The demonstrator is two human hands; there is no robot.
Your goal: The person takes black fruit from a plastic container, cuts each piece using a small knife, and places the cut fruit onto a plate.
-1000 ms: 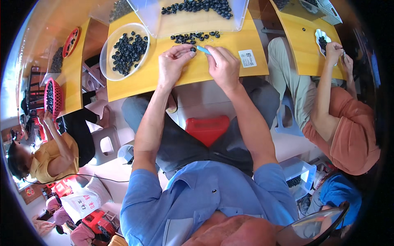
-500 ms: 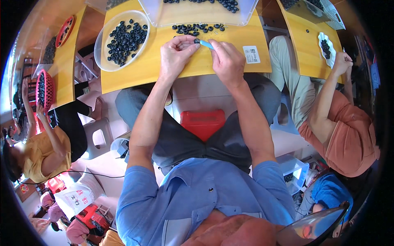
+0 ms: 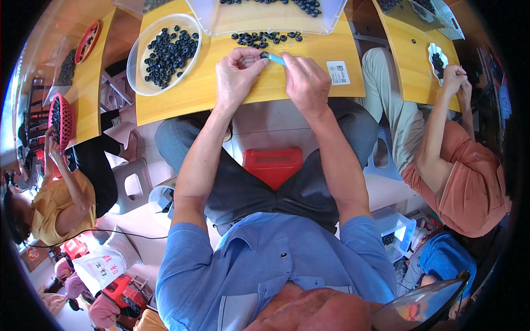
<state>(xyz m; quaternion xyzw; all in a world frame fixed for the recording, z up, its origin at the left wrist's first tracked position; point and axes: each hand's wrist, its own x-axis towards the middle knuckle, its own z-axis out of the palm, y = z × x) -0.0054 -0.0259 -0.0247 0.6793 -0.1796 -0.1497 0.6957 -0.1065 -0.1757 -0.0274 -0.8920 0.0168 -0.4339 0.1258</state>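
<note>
My left hand [image 3: 237, 74] pinches a small dark ring-shaped part [image 3: 264, 54] over the yellow wooden table [image 3: 210, 94]. My right hand [image 3: 303, 83] grips a thin light-blue tool [image 3: 276, 59] whose tip touches that part. A loose row of the same dark parts [image 3: 268, 37] lies just beyond my fingers. A clear oval bowl [image 3: 164, 52] with many dark parts stands to the left.
A clear plastic tray [image 3: 265, 14] of dark parts sits at the table's far edge, a white label [image 3: 338, 72] to the right. A red stool [image 3: 273, 165] shows between my knees. Other people work at tables left and right; a red basket [image 3: 61, 118] is at left.
The view has shifted so the table sits lower in the picture. My hands stay together on the part and the blue tool, slightly lower and more central.
</note>
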